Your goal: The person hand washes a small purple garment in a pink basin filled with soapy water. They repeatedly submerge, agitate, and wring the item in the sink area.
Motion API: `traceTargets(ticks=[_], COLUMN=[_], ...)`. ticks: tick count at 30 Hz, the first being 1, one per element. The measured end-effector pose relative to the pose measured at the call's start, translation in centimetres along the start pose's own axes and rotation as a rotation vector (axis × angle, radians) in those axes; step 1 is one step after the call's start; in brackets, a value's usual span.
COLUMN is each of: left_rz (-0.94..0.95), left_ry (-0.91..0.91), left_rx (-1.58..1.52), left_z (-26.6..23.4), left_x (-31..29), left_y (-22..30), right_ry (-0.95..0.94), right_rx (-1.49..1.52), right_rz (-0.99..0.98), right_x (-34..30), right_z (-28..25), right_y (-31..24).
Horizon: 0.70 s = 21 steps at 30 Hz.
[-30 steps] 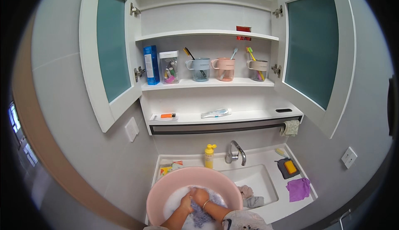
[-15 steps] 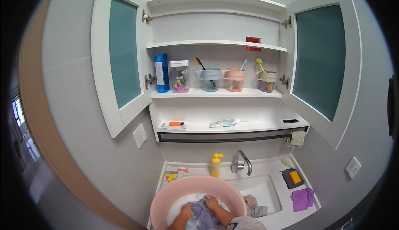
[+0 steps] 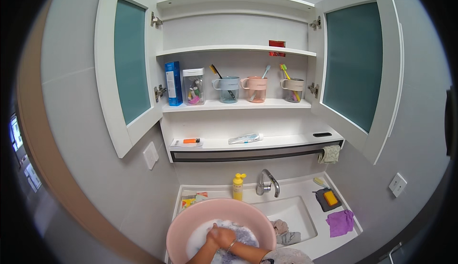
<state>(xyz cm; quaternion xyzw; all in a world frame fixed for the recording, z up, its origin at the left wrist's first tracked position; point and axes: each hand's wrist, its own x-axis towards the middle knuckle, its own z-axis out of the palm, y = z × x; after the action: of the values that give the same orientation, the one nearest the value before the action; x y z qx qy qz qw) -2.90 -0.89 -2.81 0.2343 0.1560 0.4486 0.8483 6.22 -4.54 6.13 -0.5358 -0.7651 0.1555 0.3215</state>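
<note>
A pink basin (image 3: 175, 230) stands at the sink's left, partly over it, and holds white suds and a grey-purple cloth (image 3: 244, 235). Above the suds, at the basin's middle, my two hands are pressed together. My right hand (image 3: 224, 237), with a bracelet at its wrist, lies across my left hand (image 3: 211, 234) with its fingers closed. Most of the left fingers are hidden behind it. Anything between the palms cannot be seen. The cloth lies in the water beneath and to the right of my hands.
Behind the basin are a yellow pump bottle (image 3: 238, 186) and a chrome faucet (image 3: 268, 184). Greyish garments (image 3: 285, 233) lie in the white sink (image 3: 300, 211). A purple cloth (image 3: 340, 223) and a yellow sponge (image 3: 330, 197) rest on the right counter. Open cabinet doors (image 3: 358, 68) flank shelves with cups.
My hands have let go of the spread cloth and come together, the right moving left over the left hand. The whole view has shifted slightly.
</note>
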Motion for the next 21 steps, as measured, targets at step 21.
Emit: traceTargets(ticks=[21], left_rz=[0.154], left_ry=[0.644], left_rx=[-0.180], left_z=[2.1], left_x=[0.8], left_y=[1.6], right_ry=[0.120], right_rx=[0.470], right_rz=[0.483], right_x=[4.7], right_z=[4.4], right_y=[12.4])
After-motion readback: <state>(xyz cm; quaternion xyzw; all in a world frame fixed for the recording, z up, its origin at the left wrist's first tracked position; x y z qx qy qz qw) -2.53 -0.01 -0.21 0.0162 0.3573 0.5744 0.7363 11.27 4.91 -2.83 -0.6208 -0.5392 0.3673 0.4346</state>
